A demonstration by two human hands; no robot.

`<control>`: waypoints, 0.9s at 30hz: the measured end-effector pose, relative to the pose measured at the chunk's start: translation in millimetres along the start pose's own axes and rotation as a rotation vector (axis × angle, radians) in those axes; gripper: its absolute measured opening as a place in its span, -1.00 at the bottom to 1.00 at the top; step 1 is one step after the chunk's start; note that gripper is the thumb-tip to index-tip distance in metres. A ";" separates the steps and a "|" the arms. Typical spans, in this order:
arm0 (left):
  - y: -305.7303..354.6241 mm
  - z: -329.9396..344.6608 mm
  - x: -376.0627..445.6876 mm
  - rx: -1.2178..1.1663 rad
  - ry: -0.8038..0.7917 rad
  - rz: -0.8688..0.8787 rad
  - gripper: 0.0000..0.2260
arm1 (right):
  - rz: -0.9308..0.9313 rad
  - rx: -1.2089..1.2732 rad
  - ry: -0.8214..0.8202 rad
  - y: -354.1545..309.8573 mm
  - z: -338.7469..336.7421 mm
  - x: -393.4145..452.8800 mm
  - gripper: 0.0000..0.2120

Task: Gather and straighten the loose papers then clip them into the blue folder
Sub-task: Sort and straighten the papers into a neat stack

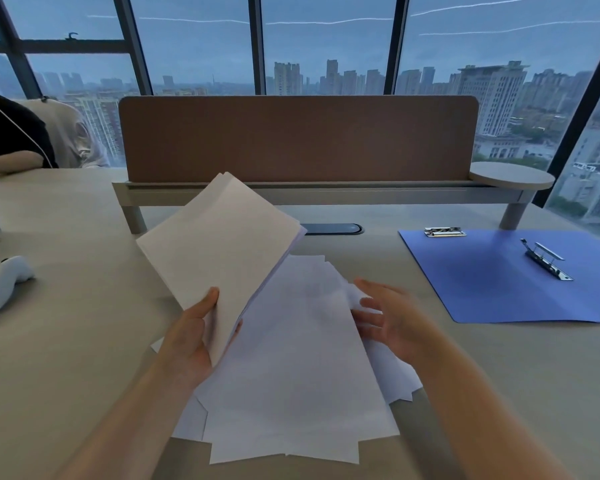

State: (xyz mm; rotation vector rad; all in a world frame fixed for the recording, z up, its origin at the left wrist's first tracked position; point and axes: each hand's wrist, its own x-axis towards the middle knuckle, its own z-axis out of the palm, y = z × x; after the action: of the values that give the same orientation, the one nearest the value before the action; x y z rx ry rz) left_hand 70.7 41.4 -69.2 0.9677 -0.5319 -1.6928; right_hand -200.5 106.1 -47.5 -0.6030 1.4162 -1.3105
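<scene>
My left hand (191, 341) grips the near corner of a gathered stack of white papers (222, 244), lifted off the desk and tilted up and to the left. Under it, several loose white sheets (291, 375) lie fanned out on the desk in front of me. My right hand (392, 317) hovers with fingers spread over the right edge of those sheets, touching them lightly. The blue folder (499, 282) lies open flat at the right, with a metal clip (546, 259) near its middle and another metal clip (444, 232) at its top left corner.
A brown divider panel (298, 140) stands across the back of the desk. A white handheld device (0, 282) lies at the left edge. Another person's arm (7, 161) rests on the desk at far left. A round shelf (511, 174) sticks out at back right.
</scene>
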 end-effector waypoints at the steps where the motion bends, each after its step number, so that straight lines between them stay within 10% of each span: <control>1: -0.4 0.2 0.0 0.004 -0.003 0.001 -0.87 | -0.025 -0.002 -0.020 2.1 0.6 -0.4 -0.75; 9: 3.0 -3.3 -1.9 -0.019 -0.024 -0.016 -0.83 | -0.232 -0.695 -0.090 26.0 14.4 4.7 -0.89; 27: -2.6 -0.4 -6.2 -0.033 -0.127 -0.141 -0.63 | -0.143 -0.227 0.000 22.3 14.4 7.0 -0.65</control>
State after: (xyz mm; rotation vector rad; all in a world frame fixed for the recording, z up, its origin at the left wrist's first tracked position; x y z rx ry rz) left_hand 70.1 48.1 -69.3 0.8956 -0.5273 -1.8932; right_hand -183.2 100.4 -68.1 -0.8690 1.5572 -1.2687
